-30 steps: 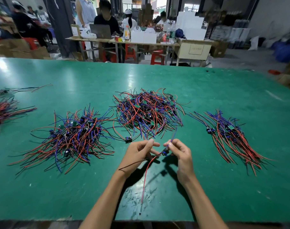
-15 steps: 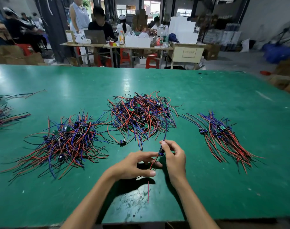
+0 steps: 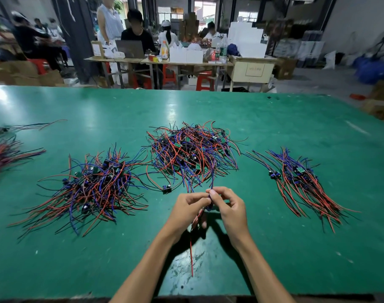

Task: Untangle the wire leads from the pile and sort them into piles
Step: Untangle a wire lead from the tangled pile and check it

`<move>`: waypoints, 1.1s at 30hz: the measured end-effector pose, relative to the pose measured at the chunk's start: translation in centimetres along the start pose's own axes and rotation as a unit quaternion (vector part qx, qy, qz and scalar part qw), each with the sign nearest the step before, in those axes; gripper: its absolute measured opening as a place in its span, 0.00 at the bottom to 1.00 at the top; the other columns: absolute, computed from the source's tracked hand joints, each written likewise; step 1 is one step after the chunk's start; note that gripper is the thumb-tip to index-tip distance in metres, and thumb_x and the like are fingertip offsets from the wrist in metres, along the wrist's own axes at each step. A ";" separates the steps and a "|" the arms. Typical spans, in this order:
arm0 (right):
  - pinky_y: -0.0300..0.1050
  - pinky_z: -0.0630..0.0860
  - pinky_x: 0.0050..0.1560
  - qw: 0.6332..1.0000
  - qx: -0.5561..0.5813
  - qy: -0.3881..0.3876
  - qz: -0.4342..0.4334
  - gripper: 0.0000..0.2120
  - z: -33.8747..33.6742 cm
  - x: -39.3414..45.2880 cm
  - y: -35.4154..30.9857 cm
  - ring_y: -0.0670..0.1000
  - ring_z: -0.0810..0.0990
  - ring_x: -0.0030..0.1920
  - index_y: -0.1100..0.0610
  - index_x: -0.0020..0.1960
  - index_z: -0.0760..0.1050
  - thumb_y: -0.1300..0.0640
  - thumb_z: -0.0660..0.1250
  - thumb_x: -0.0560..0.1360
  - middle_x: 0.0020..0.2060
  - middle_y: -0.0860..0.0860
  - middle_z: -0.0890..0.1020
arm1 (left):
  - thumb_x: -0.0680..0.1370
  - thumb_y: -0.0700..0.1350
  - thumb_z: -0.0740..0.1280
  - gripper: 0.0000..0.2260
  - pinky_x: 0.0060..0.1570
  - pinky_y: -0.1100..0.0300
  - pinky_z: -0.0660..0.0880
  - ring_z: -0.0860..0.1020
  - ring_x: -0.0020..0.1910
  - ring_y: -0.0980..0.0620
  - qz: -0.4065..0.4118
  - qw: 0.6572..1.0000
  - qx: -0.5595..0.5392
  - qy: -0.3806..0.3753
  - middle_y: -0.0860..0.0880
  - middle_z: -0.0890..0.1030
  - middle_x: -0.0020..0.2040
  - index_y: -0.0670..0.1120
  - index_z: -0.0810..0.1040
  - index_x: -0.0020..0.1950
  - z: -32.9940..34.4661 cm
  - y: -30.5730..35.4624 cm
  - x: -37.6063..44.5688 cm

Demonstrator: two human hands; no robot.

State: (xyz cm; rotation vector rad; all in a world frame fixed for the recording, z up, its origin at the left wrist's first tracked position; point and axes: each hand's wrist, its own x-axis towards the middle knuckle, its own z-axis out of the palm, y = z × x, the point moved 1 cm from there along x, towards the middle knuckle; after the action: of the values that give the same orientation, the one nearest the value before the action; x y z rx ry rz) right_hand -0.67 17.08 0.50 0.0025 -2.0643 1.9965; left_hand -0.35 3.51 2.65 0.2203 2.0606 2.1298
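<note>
Red-and-blue thin wire lead [image 3: 208, 206] pinched between left hand [image 3: 187, 212] and right hand [image 3: 229, 209] just below tangled middle pile [image 3: 193, 154] on green tabletop [image 3: 296, 248]: probably best drawn out slowly, then laid straight on combed right-side pile [image 3: 304, 184].

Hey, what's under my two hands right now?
Below the left hand and right hand lies bare green table in their shadow, and a red lead hangs down from the grip. The part they pinch is mostly covered by fingers.

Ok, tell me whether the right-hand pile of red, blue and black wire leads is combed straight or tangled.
Combed straight: the right-hand pile of wire leads lies roughly parallel, fanning toward the green table's near edge.
</note>
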 end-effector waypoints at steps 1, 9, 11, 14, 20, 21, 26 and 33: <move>0.63 0.79 0.57 1.000 0.005 -0.014 0.009 0.05 0.1 0.0 0.0 0.58 0.83 0.51 0.49 0.48 0.86 0.55 0.71 0.78 0.47 0.49 0.86 | 0.81 0.40 0.66 0.09 0.20 0.65 0.67 0.76 0.21 0.52 0.008 1.000 0.005 0.009 0.47 0.85 0.37 0.46 0.87 0.50 0.2 -0.1 0.0; 0.50 0.76 0.44 0.993 0.061 -0.070 0.068 0.14 0.4 -0.1 -0.3 0.52 0.79 0.39 0.56 0.43 0.83 0.63 0.61 0.83 0.38 0.53 0.84 | 0.82 0.40 0.66 0.13 0.22 0.65 0.71 0.77 0.22 0.52 -0.016 1.000 0.006 0.017 0.41 0.78 0.28 0.37 0.84 0.40 0.4 -0.3 -0.6; 0.46 0.75 0.41 0.995 0.056 -0.048 0.066 0.15 0.6 0.1 -0.2 0.49 0.77 0.37 0.57 0.42 0.82 0.64 0.61 0.82 0.35 0.50 0.83 | 0.80 0.39 0.68 0.12 0.23 0.66 0.71 0.76 0.22 0.53 -0.020 0.999 0.013 0.021 0.43 0.79 0.29 0.40 0.86 0.39 0.5 -0.2 -0.6; 0.37 0.69 0.27 0.993 0.086 -0.010 0.077 0.16 0.6 0.3 0.0 0.43 0.71 0.26 0.55 0.41 0.81 0.62 0.60 0.83 0.29 0.43 0.78 | 0.78 0.39 0.69 0.10 0.25 0.67 0.67 0.74 0.22 0.55 -0.017 0.999 0.041 0.009 0.41 0.84 0.34 0.43 0.88 0.40 0.6 0.0 -0.9; 0.39 0.66 0.29 0.992 0.048 0.077 0.092 0.13 0.2 1.6 0.1 0.43 0.71 0.30 0.52 0.40 0.82 0.56 0.62 0.78 0.42 0.48 0.85 | 0.79 0.39 0.67 0.12 0.28 0.65 0.70 0.73 0.26 0.52 -0.024 0.998 0.040 -0.051 0.42 0.87 0.42 0.44 0.87 0.39 0.5 0.3 -1.3; 0.37 0.65 0.27 0.989 0.047 0.089 0.109 0.14 0.1 2.1 -0.1 0.43 0.70 0.29 0.52 0.39 0.82 0.58 0.62 0.79 0.41 0.47 0.85 | 0.79 0.38 0.67 0.12 0.28 0.65 0.70 0.74 0.28 0.51 -0.025 0.997 0.042 -0.052 0.42 0.87 0.42 0.44 0.87 0.38 0.5 0.3 -1.2; 0.36 0.57 0.20 0.961 0.086 0.130 0.230 0.13 -1.3 4.2 -0.9 0.47 0.65 0.30 0.54 0.43 0.81 0.60 0.59 0.79 0.44 0.48 0.83 | 0.78 0.35 0.67 0.10 0.29 0.65 0.73 0.84 0.41 0.43 -0.038 0.996 0.046 -0.064 0.38 0.86 0.42 0.39 0.86 0.40 1.0 0.3 -0.9; 0.36 0.59 0.20 0.945 0.128 0.133 0.269 0.12 -1.3 4.5 -1.1 0.44 0.61 0.21 0.58 0.45 0.79 0.58 0.59 0.81 0.41 0.56 0.82 | 0.81 0.37 0.66 0.11 0.30 0.64 0.73 0.78 0.30 0.48 -0.010 1.000 0.025 -0.015 0.40 0.87 0.44 0.42 0.88 0.45 0.1 -0.2 -0.9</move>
State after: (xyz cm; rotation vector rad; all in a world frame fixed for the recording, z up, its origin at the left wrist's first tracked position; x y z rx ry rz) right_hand -4.56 19.16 2.42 -0.8145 -1.7439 2.3906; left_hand 0.52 3.39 2.44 0.2348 2.0916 2.0529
